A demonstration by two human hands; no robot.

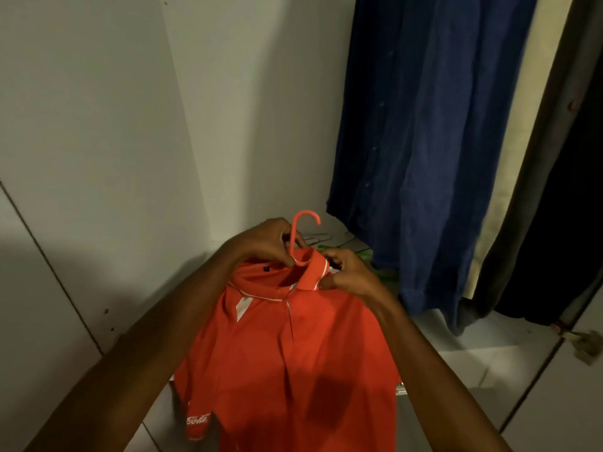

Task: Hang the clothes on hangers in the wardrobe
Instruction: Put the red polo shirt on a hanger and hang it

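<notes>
White wardrobe wall [98, 125], left hand [264, 241] gripping curved plastic hanger [301, 234], right hand [350, 274] fingers pinching red shirt [293, 353] collar

Both forearms are extended forward and inward from the lower corners of the head view, bare to the frame's edge. The left hand [266, 241] is held slightly higher, its fingers curled and pinched at the stem of the hanger hook [301, 234]. The right hand [349, 275] is curled round the collar [311, 272] (thumb pressed on the near side, fingertips tucked behind). The two hands are set close together, just apart.
</notes>
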